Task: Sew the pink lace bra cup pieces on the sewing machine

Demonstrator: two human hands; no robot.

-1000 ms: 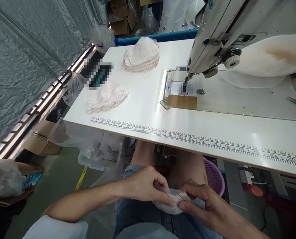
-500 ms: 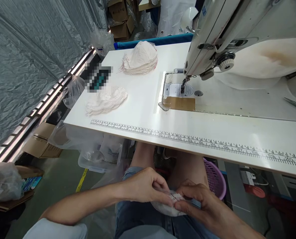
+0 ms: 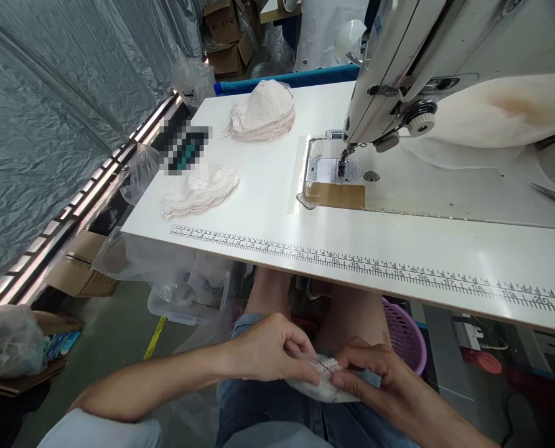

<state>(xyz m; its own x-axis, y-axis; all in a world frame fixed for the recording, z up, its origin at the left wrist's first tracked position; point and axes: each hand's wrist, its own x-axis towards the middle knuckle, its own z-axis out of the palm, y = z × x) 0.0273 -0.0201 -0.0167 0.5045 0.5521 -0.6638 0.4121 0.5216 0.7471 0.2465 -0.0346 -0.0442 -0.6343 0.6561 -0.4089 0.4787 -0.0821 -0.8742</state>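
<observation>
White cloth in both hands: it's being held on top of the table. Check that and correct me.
Wrong place: the head view shows the white cloth over the lap, not on top of the table. The left hand and right hand do both hold it.

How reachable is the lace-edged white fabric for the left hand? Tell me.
Likely yes, once free: the left hand pinches a white cloth piece over the lap, but the lace-edged white fabric lies near the front edge of the sewing table, on that side.
</observation>
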